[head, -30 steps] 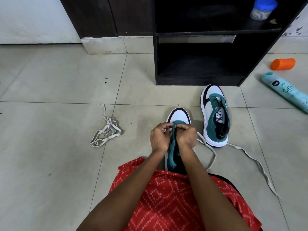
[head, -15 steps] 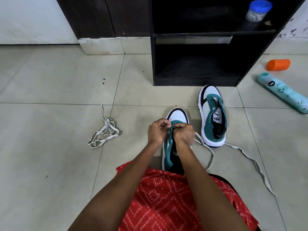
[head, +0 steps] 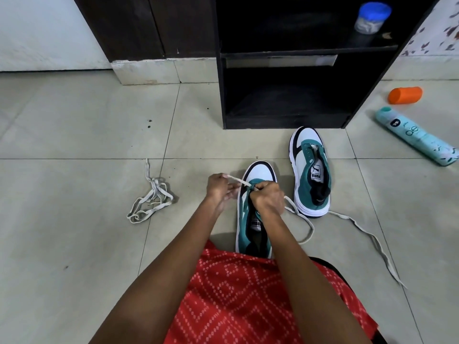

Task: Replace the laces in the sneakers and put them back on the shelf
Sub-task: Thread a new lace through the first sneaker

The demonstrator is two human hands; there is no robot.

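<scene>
A teal, white and black sneaker (head: 258,175) lies on the floor right in front of my lap, toe pointing away. My left hand (head: 219,188) pinches one end of a white lace (head: 367,234) and holds it out to the left of the shoe. My right hand (head: 267,198) grips the shoe's upper at the front eyelets, where the lace enters. The rest of this lace trails across the floor to the right. A second matching sneaker (head: 310,170) stands unlaced just right of the first. The black shelf (head: 285,120) stands behind both shoes.
A loose bundle of white lace (head: 151,202) lies on the tiles to the left. On the right lie an orange cap (head: 404,95) and a teal spray can (head: 417,136). A blue-lidded jar (head: 371,17) sits on the upper shelf. Red patterned cloth (head: 248,301) covers my lap.
My left hand has moved left away from the shoe, drawing a short stretch of lace out of the front eyelet. My right hand stays on the shoe.
</scene>
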